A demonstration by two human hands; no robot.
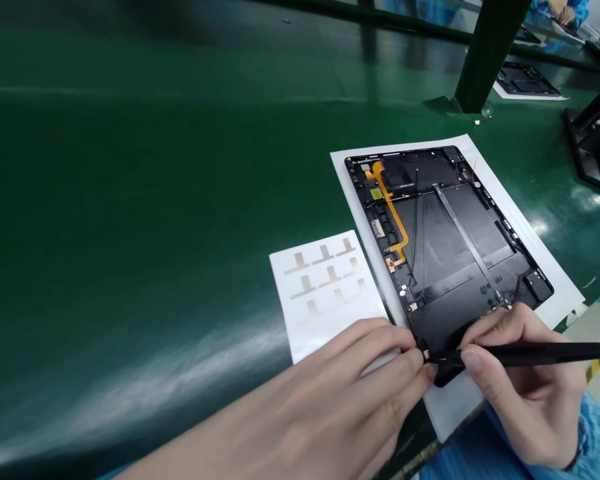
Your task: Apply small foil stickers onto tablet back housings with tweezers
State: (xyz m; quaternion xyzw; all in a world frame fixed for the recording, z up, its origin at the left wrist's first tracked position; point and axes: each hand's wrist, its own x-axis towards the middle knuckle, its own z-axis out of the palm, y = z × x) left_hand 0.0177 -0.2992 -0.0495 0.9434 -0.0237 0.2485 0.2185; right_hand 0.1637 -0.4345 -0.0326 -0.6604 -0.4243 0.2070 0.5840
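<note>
A black tablet housing (460, 233) lies with its inner side up, showing an orange ribbon cable (397, 223), a grey flat cable (463, 233) and thin wires. My left hand (350, 400) has its fingertips bunched against the housing's near left corner, gripping the edge. My right hand (530, 387) is closed around a slim black pen-shaped tool (540, 353). The tool's narrow end points left and reaches that same corner, close to my left fingertips. Whether the tip touches a part is too small to tell. My left fingers partly cover the corner.
White paper (563, 293) lies under the housing. Beside it is a white sheet (310, 333) bearing several grey T-shaped stickers (325, 253). A green post (490, 60) rises behind. Another housing (527, 79) and a black stand (593, 133) sit farther right. A co-worker's hands (563, 13) show far back.
</note>
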